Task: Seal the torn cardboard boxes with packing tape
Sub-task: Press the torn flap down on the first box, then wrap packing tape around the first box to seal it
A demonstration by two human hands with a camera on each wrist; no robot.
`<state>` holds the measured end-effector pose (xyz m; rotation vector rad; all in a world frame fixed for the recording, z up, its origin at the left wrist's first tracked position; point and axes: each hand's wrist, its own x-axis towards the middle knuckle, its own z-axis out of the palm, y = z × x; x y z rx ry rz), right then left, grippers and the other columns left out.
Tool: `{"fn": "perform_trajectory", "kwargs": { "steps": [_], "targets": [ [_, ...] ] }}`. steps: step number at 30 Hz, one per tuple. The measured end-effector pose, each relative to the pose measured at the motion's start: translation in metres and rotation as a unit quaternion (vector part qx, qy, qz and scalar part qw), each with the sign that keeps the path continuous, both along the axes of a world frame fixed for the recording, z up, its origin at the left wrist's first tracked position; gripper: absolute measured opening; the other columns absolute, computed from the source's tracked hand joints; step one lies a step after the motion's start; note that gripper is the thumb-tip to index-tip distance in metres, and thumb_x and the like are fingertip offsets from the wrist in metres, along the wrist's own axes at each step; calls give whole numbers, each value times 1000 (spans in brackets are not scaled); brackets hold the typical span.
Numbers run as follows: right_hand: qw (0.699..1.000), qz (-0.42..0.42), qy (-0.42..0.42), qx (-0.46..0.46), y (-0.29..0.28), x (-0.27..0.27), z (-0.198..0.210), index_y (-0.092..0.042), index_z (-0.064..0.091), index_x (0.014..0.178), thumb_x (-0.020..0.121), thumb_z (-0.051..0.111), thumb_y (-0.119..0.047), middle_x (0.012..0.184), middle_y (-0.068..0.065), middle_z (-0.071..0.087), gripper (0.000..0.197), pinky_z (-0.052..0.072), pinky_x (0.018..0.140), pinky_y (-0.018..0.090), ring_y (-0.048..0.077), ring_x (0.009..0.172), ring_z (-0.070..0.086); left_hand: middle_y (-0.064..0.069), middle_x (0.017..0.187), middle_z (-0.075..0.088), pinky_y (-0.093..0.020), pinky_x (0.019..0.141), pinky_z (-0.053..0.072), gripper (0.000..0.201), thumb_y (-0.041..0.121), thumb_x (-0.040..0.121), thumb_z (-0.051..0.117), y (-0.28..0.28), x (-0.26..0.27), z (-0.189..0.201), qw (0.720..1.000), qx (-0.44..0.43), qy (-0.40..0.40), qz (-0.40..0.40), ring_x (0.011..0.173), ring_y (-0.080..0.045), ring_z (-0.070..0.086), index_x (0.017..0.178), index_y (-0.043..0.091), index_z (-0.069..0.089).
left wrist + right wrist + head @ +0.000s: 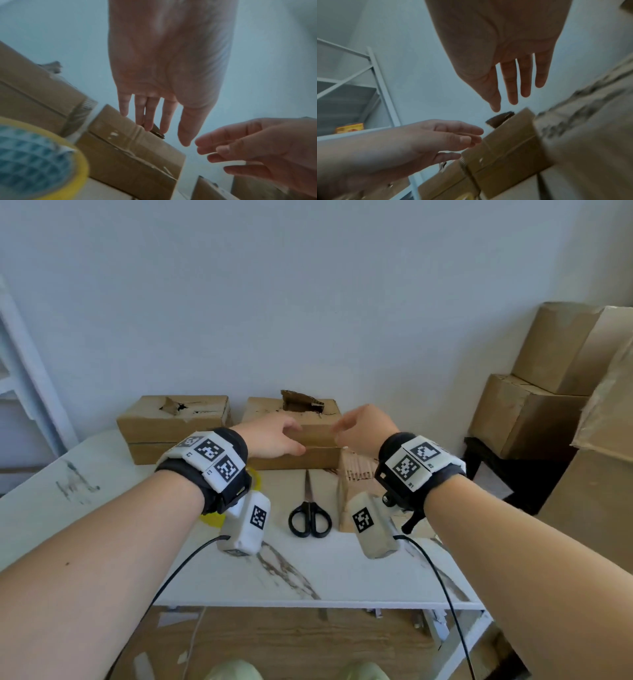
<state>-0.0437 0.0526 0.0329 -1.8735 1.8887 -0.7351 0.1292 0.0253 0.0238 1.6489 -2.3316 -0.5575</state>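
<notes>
Two torn cardboard boxes stand at the back of the white table (102, 460): a left box (171, 419) with a ragged hole in its top, and a middle box (315, 436) with a torn flap standing up. My left hand (277, 436) and right hand (359, 428) hover side by side in front of the middle box, fingers straight and relaxed, holding nothing. The left wrist view shows the open left hand (154, 116) above that box (130, 152). A yellow-rimmed tape roll (34, 157) lies under my left wrist, mostly hidden in the head view.
Black-handled scissors (310, 508) lie mid-table. A small cardboard piece (356, 484) sits under my right wrist. Larger boxes (548, 392) are stacked at the right on a dark stand. A white shelf frame (20, 364) stands at left.
</notes>
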Motion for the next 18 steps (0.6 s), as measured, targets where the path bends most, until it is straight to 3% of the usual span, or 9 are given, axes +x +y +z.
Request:
{"fn": "perform_trajectory", "kwargs": {
  "steps": [6, 12, 15, 18],
  "targets": [
    [996, 62, 38, 57, -10, 68, -28, -24, 70, 110, 89, 47, -4, 125, 3, 62, 37, 47, 86, 23, 19, 112, 58, -6, 144, 43, -28, 96, 36, 62, 38, 90, 60, 3, 50, -18, 996, 57, -62, 4, 127, -22, 45, 142, 11, 40],
    [991, 77, 56, 89, -15, 91, -45, -21, 66, 118, 89, 48, 1, 127, 3, 62, 41, 45, 91, 25, 18, 117, 56, -3, 106, 65, -36, 84, 50, 41, 46, 77, 72, 2, 72, -29, 997, 68, -38, -21, 96, -20, 60, 101, 13, 71],
    [990, 88, 58, 95, -18, 94, -47, -20, 65, 120, 88, 47, 5, 128, 2, 61, 44, 44, 96, 27, 18, 120, 55, -7, 96, 65, -29, 69, 45, 48, 48, 72, 75, 1, 75, -33, 991, 115, -63, -37, 82, -21, 58, 96, 7, 70],
    [988, 104, 60, 100, -19, 96, -51, -19, 63, 122, 87, 47, 7, 127, 3, 61, 47, 45, 98, 28, 19, 120, 55, -3, 90, 62, -27, 68, 43, 46, 44, 71, 77, 2, 76, -39, 984, 135, -106, -55, 78, -19, 54, 98, 8, 70]
  ]
}}
